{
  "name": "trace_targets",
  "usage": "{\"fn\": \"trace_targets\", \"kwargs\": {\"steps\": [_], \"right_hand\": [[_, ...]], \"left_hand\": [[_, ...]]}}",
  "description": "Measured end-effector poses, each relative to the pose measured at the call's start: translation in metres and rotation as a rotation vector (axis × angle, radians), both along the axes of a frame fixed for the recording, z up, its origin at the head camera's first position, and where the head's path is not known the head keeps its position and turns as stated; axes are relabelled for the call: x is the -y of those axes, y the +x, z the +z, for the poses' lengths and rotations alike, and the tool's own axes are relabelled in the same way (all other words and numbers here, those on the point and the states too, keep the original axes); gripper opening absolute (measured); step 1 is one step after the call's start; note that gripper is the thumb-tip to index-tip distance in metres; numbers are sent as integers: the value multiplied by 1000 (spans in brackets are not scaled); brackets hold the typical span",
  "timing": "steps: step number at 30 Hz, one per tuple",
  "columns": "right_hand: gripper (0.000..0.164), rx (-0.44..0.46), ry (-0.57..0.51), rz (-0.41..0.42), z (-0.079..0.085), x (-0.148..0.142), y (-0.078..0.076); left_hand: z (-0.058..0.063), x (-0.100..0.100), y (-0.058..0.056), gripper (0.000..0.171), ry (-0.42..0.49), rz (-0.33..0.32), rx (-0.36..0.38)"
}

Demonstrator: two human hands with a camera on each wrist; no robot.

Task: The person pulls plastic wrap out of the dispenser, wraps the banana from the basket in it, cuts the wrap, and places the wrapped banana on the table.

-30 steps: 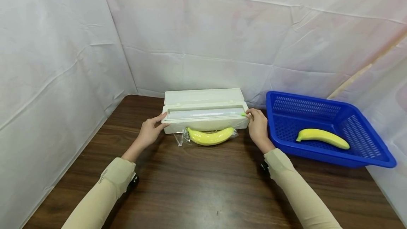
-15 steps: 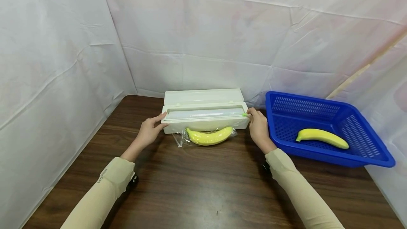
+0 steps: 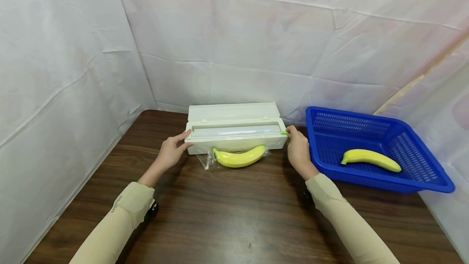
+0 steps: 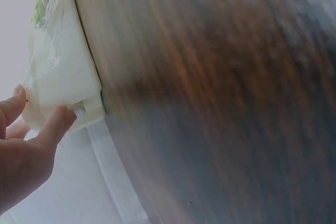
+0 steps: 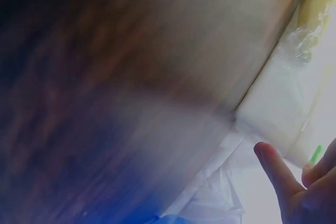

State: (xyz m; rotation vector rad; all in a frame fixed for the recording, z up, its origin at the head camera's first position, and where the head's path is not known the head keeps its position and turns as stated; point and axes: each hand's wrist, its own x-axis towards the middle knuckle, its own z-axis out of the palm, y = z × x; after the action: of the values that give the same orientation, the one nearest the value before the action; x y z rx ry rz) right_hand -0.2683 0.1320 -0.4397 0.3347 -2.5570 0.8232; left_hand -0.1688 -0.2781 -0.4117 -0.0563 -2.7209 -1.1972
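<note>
- Resting ungripping, with fairly straight fingers, on the white box's [image 3: 276,144] left end, the left hand [image 3: 171,152] might let it skid if pressure slackens.
- The right hand [image 3: 298,150] touches the green tab [image 3: 283,132] at the right end; whether it pinches I cannot tell. Jerking could tear the clear film [image 3: 206,162] raggedly.
- Against the box's front lies a wrapped banana [image 3: 239,159]; loose film might snag.
- The box, lid [image 3: 233,111] folded back, contains a pale roll [image 3: 236,130]; the blue basket [image 3: 364,183], another banana [image 3: 371,159].

Soft glare on tabletop [image 3: 238,219], wrist views hazy, blurred
</note>
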Motion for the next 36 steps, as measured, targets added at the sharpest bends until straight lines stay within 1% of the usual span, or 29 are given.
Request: {"fn": "trace_targets", "kwargs": {"steps": [2, 5, 8, 10, 12, 16, 19, 23, 27, 30, 33, 36], "right_hand": [[19, 23, -11, -4, 2, 1, 3], [23, 67, -32, -7, 6, 4, 9], [29, 86, -35, -10, 9, 5, 15], [31, 57, -33, -11, 10, 6, 17], [29, 5, -19, -4, 9, 6, 18], [21, -106, 17, 26, 5, 6, 19], [18, -150, 42, 36, 2, 7, 17], [15, -193, 47, 26, 0, 8, 14], [11, -229, 42, 29, 0, 8, 12], [10, -237, 70, 49, 0, 9, 12], [10, -214, 106, 69, 2, 11, 14], [11, -188, 109, 94, 5, 16, 19]], "left_hand": [[0, -1, 0, 57, -12, 1, -3], [0, -2, 0, 57, -42, 8, -20], [1, -5, 2, 52, -70, 20, -80], [2, -7, 4, 47, -88, 28, -121], [3, -10, 6, 42, -112, 37, -154], [4, -16, 9, 34, -151, 59, -168], [5, -21, 12, 29, -165, 70, -187], [7, -27, 13, 22, -172, 62, -240], [9, -33, 14, 14, -190, 42, -299], [10, -37, 15, 10, -200, 22, -332], [9, -43, 15, 9, -199, -7, -376], [8, -49, 15, 8, -203, -37, -438]]}}
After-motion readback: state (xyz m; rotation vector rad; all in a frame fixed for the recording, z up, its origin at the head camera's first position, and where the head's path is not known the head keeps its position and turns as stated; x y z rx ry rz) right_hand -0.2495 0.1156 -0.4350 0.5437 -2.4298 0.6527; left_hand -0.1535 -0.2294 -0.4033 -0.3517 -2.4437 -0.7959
